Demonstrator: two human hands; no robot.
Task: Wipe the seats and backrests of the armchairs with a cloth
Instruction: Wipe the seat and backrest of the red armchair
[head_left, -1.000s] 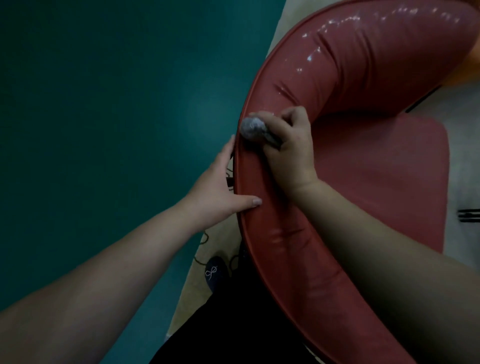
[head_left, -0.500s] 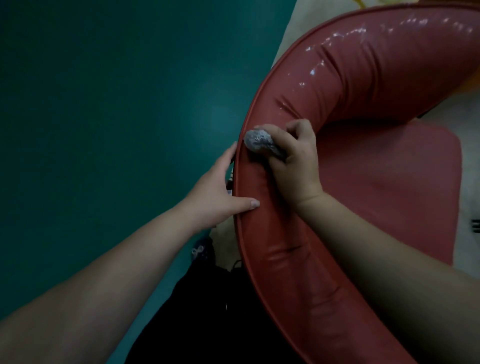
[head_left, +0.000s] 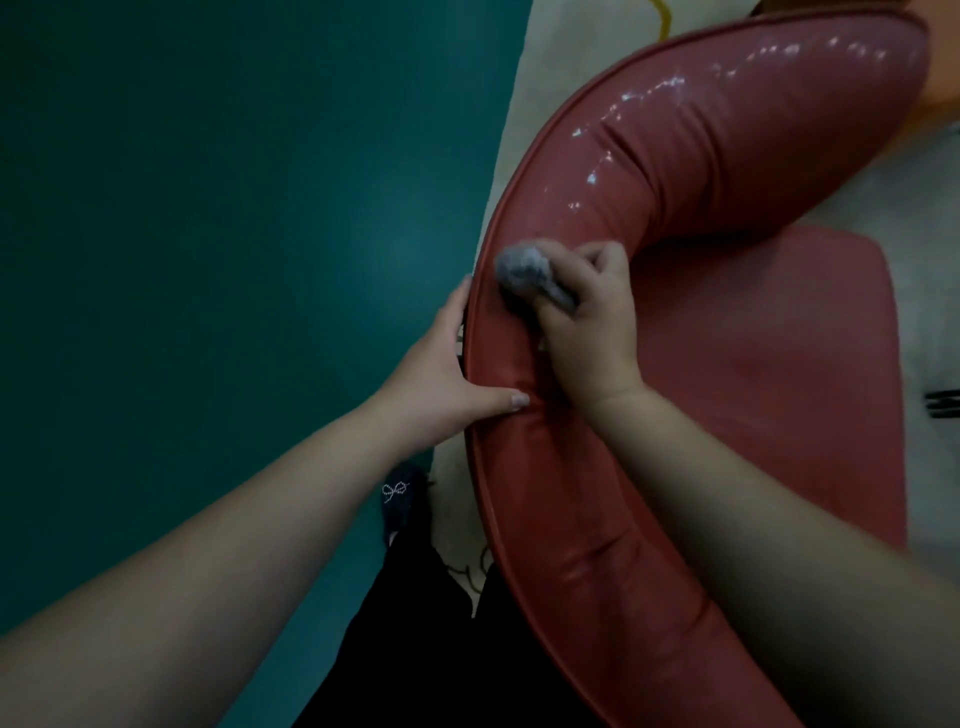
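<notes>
We look down on a red, glossy leather-like armchair (head_left: 691, 395) with a curved padded backrest (head_left: 649, 171) that wraps round a flat seat cushion (head_left: 779, 364). Our right hand (head_left: 592, 332) has its fingers curled round a small balled-up grey cloth (head_left: 524, 270), which bulges out past the knuckles and presses against the top of the backrest close to its piped outer edge. Much of the cloth is buried in the fist, so we cannot make out its full shape. Our left hand (head_left: 441, 374) clasps the outer edge of the backrest just beside the right hand: the thumb lies across the padded top, while the fingers go down behind the rim and are mostly out of sight. The far end of the backrest carries bright wet-looking glints and is cut off by the frame edge, as is the near end under our right forearm. Below, between the arms, we see dark clothing (head_left: 415, 649) and a dark shoe with a small beaded bow (head_left: 397, 499) on pale floor (head_left: 571, 47). To the left lies a dim teal surface (head_left: 208, 234), too dark to read.
</notes>
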